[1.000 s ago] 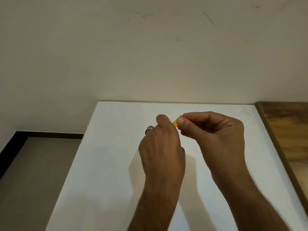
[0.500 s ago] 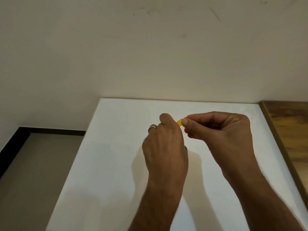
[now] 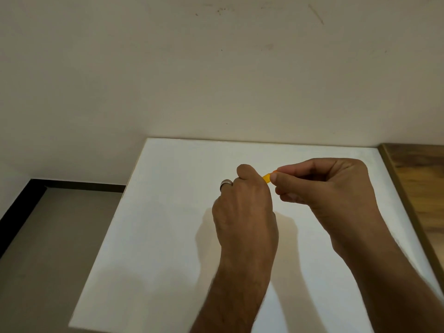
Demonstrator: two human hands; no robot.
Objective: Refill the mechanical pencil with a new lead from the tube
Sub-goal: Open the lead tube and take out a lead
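Both hands meet above the white bench (image 3: 168, 236): left hand (image 3: 245, 207) and right hand (image 3: 336, 188) each keep a closed grip on a yellow-orange piece (image 3: 267, 178).

Both hands meet above the table (image 3: 168, 236), wooden surface (image 3: 422, 188) at right

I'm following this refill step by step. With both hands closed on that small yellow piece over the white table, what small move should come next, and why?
Probably a gentle pull apart. The left hand and the right hand meet over the white table, and only a short stretch of the yellow piece shows between their fingertips. Whether it is pencil or tube is hidden, so keep it slow.
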